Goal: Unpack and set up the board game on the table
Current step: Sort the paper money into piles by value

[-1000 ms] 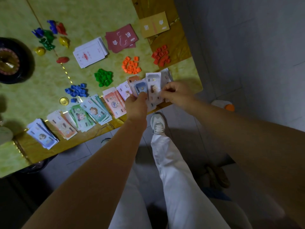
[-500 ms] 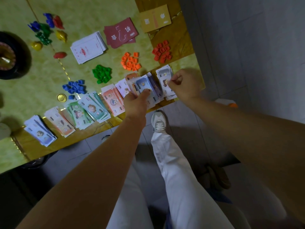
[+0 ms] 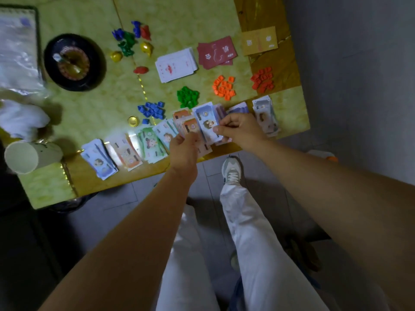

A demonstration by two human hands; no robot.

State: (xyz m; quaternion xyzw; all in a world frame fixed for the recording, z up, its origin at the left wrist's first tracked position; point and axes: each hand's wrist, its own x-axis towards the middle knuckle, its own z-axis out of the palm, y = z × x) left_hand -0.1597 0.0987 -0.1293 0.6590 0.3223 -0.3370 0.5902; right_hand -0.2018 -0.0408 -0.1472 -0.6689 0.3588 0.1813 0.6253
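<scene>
My left hand (image 3: 184, 149) holds a fanned stack of play-money notes (image 3: 190, 126) at the table's near edge. My right hand (image 3: 240, 131) pinches the top blue-white note (image 3: 206, 122) of that stack. Sorted piles of notes lie along the near edge: a blue pile (image 3: 100, 160), an orange pile (image 3: 125, 153), a green pile (image 3: 150, 144) and a pale pile (image 3: 266, 115) at the right. Behind them sit heaps of blue (image 3: 152, 110), green (image 3: 187, 96), orange (image 3: 223, 86) and red (image 3: 262, 79) plastic houses.
Farther back lie a white card deck (image 3: 176, 65), red cards (image 3: 216, 52), a yellow card (image 3: 259, 41), coloured pawns (image 3: 132, 39), a gold coin (image 3: 133, 120) and a black roulette wheel (image 3: 74, 62). A paper cup (image 3: 29, 157) lies at the left. The table edge (image 3: 125, 182) faces my legs.
My right hand left the pale pile at the right, where it laid a note, and came back to the held stack to pinch the top note. The view swung left.
</scene>
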